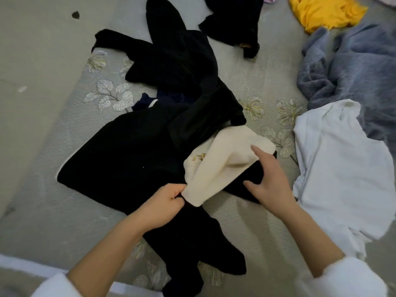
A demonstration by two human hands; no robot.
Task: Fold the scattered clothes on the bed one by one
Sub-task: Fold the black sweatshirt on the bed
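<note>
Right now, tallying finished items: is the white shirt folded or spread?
Spread: the white shirt lies open and rumpled on the bed, no neat folds.

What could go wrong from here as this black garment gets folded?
The black garment, its cream lining turned out, overlaps other black clothes; lifting it may drag them along. The left hand only pinches an edge at the lining, so the fabric might slip. The white shirt lies close beside the right hand and could get swept into the fold.
</note>
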